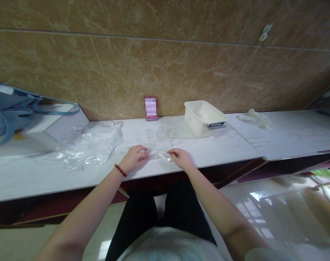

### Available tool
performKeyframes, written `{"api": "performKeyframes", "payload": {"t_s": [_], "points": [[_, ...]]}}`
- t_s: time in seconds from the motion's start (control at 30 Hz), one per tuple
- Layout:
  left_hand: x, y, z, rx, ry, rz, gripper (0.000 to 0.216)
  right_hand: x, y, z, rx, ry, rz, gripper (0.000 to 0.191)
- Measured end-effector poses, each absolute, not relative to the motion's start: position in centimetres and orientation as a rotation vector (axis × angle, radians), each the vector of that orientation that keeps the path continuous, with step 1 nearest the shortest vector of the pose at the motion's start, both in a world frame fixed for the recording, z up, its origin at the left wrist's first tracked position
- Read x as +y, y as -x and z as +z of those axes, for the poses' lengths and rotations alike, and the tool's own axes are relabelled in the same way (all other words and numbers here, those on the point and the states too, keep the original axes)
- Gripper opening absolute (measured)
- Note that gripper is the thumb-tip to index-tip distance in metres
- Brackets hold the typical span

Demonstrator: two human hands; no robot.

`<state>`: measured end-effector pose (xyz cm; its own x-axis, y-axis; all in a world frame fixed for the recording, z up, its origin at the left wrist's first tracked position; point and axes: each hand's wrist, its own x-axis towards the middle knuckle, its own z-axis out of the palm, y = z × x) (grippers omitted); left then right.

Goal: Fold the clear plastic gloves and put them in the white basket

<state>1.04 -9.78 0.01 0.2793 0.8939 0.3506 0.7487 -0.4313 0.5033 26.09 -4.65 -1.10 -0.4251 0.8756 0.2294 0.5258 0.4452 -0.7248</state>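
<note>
a thin sheet of clear plastic [163, 156] lies flat near the middle of the frame, on a white counter [224, 150], between the two hands. the right hand [180, 158], just right of centre, pinches its near right corner between thumb and forefinger. the left hand [136, 158], left of centre, touches the other end with its fingers curled and close together (whether they grip the film, i cannot tell). a red bracelet [120, 170] circles that wrist. a loose heap of clear plastic [99, 139] spreads in the left of the frame, beside a white box [53, 125]. right of the upper centre stands a cream bin [197, 125] with a grey handle; a blurred upright phone [151, 108] leans against the tiled wall [165, 69].
</note>
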Motion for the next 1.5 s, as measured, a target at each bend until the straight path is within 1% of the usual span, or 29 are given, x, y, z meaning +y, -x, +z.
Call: {"api": "performKeyframes", "payload": {"t_s": [0.13,0.27,0.43,0.53,0.63,0.77,0.87,0.97,1.13,1.23,1.33,1.43,1.5], "points": [[-10.0,-1.5,0.0,1.409,-2.209,0.967,0.011,-4.5,-26.2,-1.2,-2.08,1.207,0.718,0.032],[-10.5,-1.3,0.0,1.359,-2.189,0.952,0.01,-4.5,-26.0,-0.8,-2.115,1.302,0.683,0.031],[-11.5,-0.8,0.3,1.369,-2.464,0.704,0.021,-4.6,-25.7,-0.5,-2.214,1.343,0.577,0.028],[-11.3,-0.8,0.6,1.509,-2.508,0.685,0.026,-4.7,-25.6,-0.8,-2.245,1.353,0.514,0.027],[-10.0,-1.9,0.8,1.634,-2.564,0.646,0.029,-4.8,-25.6,-1.0,-2.224,1.346,0.455,0.027],[-7.4,-4.3,1.0,1.603,-2.67,0.483,0.033,-4.6,-25.3,-0.4,-2.153,1.272,0.272,0.027],[-6.2,-5.7,0.9,1.669,-2.641,0.34,0.036,-3.8,-24.4,0.4,-2.246,1.169,0.21,0.027],[-5.9,-6.2,0.2,1.758,-2.555,0.266,0.041,-2.8,-23.5,0.5,-2.434,1.145,0.172,0.035],[-7.2,-5.9,-1.4,1.905,-2.431,0.205,0.053,-2.0,-23.4,-1.1,-2.72,1.215,0.119,0.052],[-8.0,-5.5,-1.9,1.998,-2.376,0.25,0.056,-2.1,-23.8,-1.6,-2.719,1.254,0.11,0.056],[-8.0,-4.2,-1.7,2.048,-2.282,0.436,0.049,-2.1,-24.0,-1.7,-2.688,1.27,0.12,0.057],[-7.0,-1.5,-1.1,2.306,-2.012,0.597,0.046,-2.1,-23.9,-1.8,-2.649,1.299,0.132,0.057],[-6.0,0.4,-0.6,2.505,-1.758,0.564,0.049,-2.1,-23.9,-1.9,-2.634,1.31,0.123,0.056]]}}
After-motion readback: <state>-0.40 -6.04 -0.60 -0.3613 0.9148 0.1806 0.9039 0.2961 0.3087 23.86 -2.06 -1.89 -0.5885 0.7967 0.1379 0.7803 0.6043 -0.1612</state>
